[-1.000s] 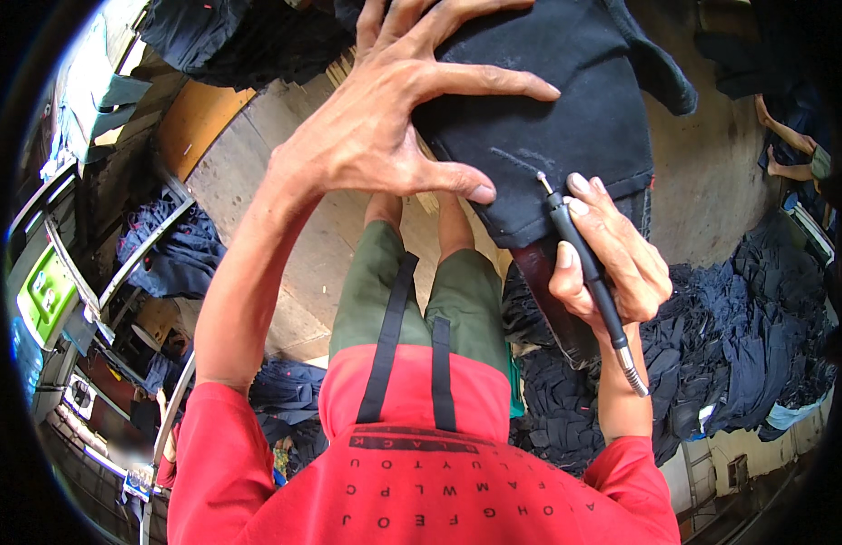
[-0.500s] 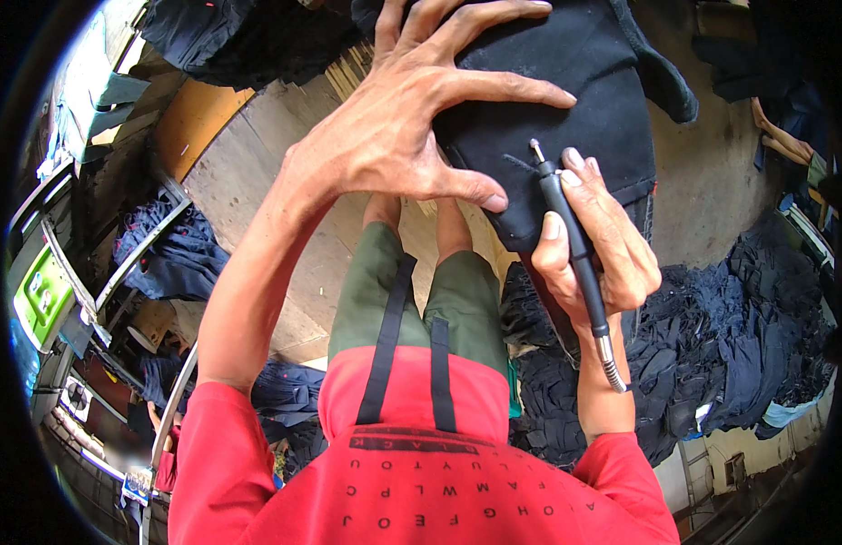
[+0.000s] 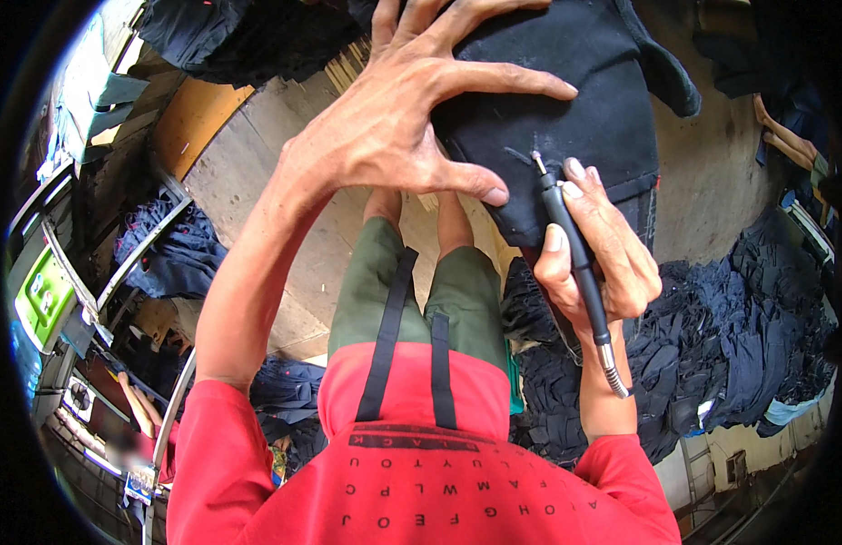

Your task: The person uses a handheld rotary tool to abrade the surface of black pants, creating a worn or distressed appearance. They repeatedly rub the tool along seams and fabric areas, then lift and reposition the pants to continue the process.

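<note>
Across red shirt [image 3: 285,495], black lettering [image 3: 419,491]; right fingers [image 3: 597,213] gripping pen-shaped tool [image 3: 577,243].

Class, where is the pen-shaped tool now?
Head view, right of centre: the pen-shaped tool is in the right hand, tip over the black garment.

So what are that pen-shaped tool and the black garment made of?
The pen-shaped tool has a matte black, probably plastic body, judging by its dull sheen; its ribbed tail gleams like metal. The black garment looks like heavy cotton, perhaps denim: matte, creased, seamed.
</note>
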The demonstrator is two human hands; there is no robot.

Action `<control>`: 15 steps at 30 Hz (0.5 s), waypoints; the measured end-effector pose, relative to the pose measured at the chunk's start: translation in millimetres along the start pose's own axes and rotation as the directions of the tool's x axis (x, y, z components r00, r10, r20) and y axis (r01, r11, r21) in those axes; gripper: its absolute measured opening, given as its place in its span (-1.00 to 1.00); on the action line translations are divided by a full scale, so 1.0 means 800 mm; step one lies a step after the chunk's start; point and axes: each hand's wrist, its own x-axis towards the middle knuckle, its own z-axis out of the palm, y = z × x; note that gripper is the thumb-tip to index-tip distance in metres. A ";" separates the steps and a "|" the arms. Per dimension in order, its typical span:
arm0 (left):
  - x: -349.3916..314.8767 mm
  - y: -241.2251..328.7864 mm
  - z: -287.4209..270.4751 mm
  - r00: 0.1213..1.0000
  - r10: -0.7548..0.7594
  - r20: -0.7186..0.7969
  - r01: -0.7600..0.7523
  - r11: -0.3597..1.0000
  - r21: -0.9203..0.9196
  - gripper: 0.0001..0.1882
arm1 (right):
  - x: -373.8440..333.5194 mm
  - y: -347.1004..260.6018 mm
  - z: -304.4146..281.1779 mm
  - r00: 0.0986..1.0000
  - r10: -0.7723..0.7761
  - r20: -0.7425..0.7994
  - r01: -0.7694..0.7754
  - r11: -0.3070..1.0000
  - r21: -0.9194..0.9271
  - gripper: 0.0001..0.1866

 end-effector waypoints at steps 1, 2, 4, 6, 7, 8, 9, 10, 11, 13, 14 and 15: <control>0.000 0.000 0.000 1.000 -0.007 0.005 0.008 1.000 -0.010 -0.06 | -0.001 0.000 -0.001 1.000 0.000 0.002 0.000 1.000 0.001 -0.68; -0.001 0.000 0.000 1.000 -0.015 0.009 0.015 1.000 -0.018 -0.06 | -0.002 0.000 -0.001 1.000 -0.001 0.005 0.001 1.000 0.003 -0.68; 0.000 0.000 0.001 1.000 0.024 -0.019 -0.023 0.999 0.040 -0.06 | -0.005 0.000 -0.004 1.000 0.003 0.016 -0.003 1.000 0.003 -0.68; 0.000 0.000 0.003 0.999 0.044 -0.031 -0.042 0.996 0.073 -0.06 | -0.008 0.000 -0.006 1.000 0.008 0.016 -0.008 1.000 0.010 -0.67; 0.000 0.000 0.003 0.999 0.044 -0.030 -0.041 0.996 0.074 -0.06 | -0.010 0.000 -0.006 1.000 0.013 0.011 -0.013 1.000 0.016 -0.67; 0.000 0.000 0.004 0.999 0.043 -0.029 -0.041 0.996 0.075 -0.05 | -0.012 -0.002 -0.008 0.999 0.031 0.024 -0.031 0.999 0.012 -0.66; 0.000 0.000 0.004 0.999 0.034 -0.020 -0.033 0.998 0.058 -0.05 | -0.014 -0.003 -0.009 1.000 0.029 0.010 -0.029 0.999 0.020 -0.66; 0.000 -0.001 0.003 1.000 0.025 -0.011 -0.024 0.999 0.041 -0.06 | -0.016 -0.004 -0.011 0.999 0.039 0.014 -0.039 0.999 0.019 -0.66; 0.000 -0.001 0.003 1.000 0.014 -0.002 -0.014 1.000 0.028 -0.06 | -0.017 -0.005 -0.012 0.999 0.043 0.003 -0.044 0.999 0.029 -0.65; -0.001 -0.001 0.002 1.000 -0.004 -0.005 0.004 1.000 0.017 -0.05 | -0.019 -0.006 -0.010 0.999 0.028 0.020 -0.028 0.999 0.026 -0.65; 0.000 0.000 0.003 1.000 -0.011 -0.006 0.011 1.000 0.008 -0.04 | -0.019 -0.004 -0.008 1.000 0.020 0.020 -0.021 1.000 0.023 -0.65; 0.000 0.000 0.004 1.000 0.015 -0.017 -0.014 0.999 0.044 -0.04 | -0.018 -0.002 -0.007 1.000 0.015 0.022 -0.015 1.000 0.016 -0.65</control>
